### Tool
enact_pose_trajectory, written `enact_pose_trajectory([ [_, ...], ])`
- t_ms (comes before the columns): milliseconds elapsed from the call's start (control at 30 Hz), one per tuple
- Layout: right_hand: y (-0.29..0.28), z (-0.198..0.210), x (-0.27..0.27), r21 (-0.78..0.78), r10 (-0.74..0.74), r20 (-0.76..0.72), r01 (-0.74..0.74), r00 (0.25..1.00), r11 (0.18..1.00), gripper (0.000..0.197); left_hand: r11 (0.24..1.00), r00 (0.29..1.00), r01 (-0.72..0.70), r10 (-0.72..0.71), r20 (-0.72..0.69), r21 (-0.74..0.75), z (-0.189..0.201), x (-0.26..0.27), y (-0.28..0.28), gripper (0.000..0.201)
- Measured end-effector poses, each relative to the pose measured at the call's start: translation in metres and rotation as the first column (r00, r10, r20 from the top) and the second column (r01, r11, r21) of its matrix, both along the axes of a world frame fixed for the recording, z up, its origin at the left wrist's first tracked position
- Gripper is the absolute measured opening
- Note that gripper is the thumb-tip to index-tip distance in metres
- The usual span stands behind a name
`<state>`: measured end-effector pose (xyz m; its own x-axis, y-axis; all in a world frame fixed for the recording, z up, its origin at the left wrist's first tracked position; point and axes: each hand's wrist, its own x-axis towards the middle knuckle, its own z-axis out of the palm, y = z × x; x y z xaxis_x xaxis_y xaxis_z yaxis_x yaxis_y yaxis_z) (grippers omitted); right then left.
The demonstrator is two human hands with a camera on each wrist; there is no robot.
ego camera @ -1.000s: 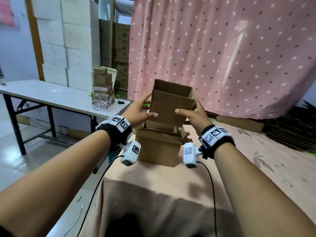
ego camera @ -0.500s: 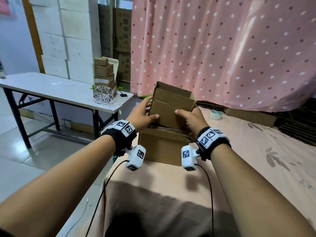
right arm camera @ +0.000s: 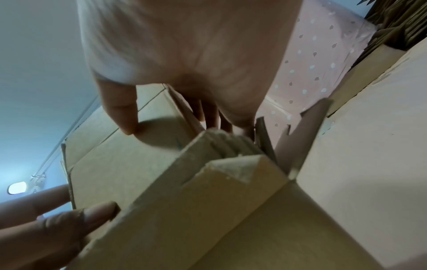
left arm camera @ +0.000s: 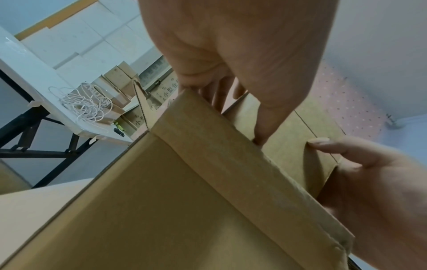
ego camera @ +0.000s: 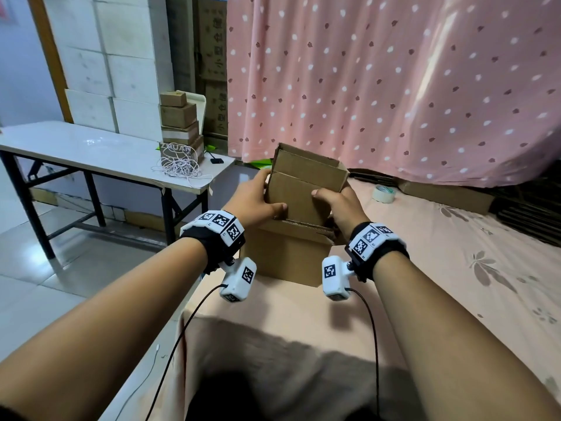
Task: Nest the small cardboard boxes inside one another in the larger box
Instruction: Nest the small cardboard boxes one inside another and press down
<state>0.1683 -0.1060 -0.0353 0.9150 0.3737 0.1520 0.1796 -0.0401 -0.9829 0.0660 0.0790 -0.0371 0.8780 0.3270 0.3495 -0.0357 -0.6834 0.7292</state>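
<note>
A small open cardboard box [ego camera: 303,189] stands partly sunk into the open top of a larger cardboard box [ego camera: 285,256] on the pink-covered bed. My left hand [ego camera: 258,199] grips the small box's left side, thumb on the near face, fingers round the far side. My right hand [ego camera: 340,205] grips its right side the same way. In the left wrist view the left hand [left arm camera: 231,60] holds the small box [left arm camera: 289,135] above the larger box's flap [left arm camera: 208,164]. The right wrist view has the right hand [right arm camera: 184,64] on the small box [right arm camera: 129,151] and several nested flap edges [right arm camera: 231,144] at the corner.
A white folding table [ego camera: 91,153] stands at the left with a coil of white cord [ego camera: 179,162] and stacked small boxes [ego camera: 179,120]. A tape roll [ego camera: 384,193] lies on the bed [ego camera: 455,284] at the right. A pink dotted curtain [ego camera: 394,80] hangs behind.
Both hands have pushed the small box lower into the larger box; it stood clearly above the rim a second ago and now sits partly inside.
</note>
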Motion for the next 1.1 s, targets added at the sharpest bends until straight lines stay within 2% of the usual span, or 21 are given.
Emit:
enact_pose_trajectory([
  [100, 0.001, -0.011, 0.009, 0.0, 0.007, 0.002, -0.007, 1.0, 1.0, 0.068, 0.999, 0.997, -0.045, 0.046, -0.053, 0.023, -0.004, 0.003, -0.001, 0.07],
  [500, 0.001, -0.019, 0.016, -0.053, -0.001, 0.023, 0.002, 1.0, 0.999, 0.062, 0.995, 0.99, -0.086, 0.091, -0.112, 0.051, -0.009, 0.006, -0.002, 0.067],
  [633, -0.005, -0.011, 0.012, -0.141, -0.059, 0.047, 0.065, 0.997, 0.988, 0.051, 0.995, 0.987, -0.086, 0.091, -0.13, 0.041, -0.005, 0.008, -0.01, 0.057],
  [733, -0.017, -0.004, 0.008, -0.186, -0.087, 0.026, 0.091, 0.996, 0.978, 0.021, 0.996, 0.989, -0.068, 0.074, -0.128, 0.051, -0.007, 0.009, -0.02, 0.056],
  [767, -0.021, -0.003, 0.007, -0.185, -0.097, 0.008, 0.096, 0.995, 0.978, 0.017, 0.997, 0.99, -0.059, 0.066, -0.128, 0.057, -0.007, 0.008, -0.023, 0.056],
  [833, -0.025, -0.001, 0.005, -0.194, -0.104, 0.004, 0.103, 0.995, 0.975, 0.023, 0.997, 0.989, -0.049, 0.057, -0.133, 0.063, -0.007, 0.008, -0.025, 0.056],
  [967, -0.021, -0.004, 0.002, -0.173, -0.114, 0.017, 0.116, 0.993, 0.978, 0.05, 0.996, 0.988, -0.039, 0.052, -0.146, 0.085, -0.004, 0.006, -0.023, 0.042],
  [1100, -0.014, -0.004, -0.001, -0.176, -0.116, 0.03, 0.119, 0.993, 0.977, 0.055, 0.997, 0.989, -0.075, 0.076, -0.125, 0.017, 0.009, 0.009, -0.016, 0.039],
])
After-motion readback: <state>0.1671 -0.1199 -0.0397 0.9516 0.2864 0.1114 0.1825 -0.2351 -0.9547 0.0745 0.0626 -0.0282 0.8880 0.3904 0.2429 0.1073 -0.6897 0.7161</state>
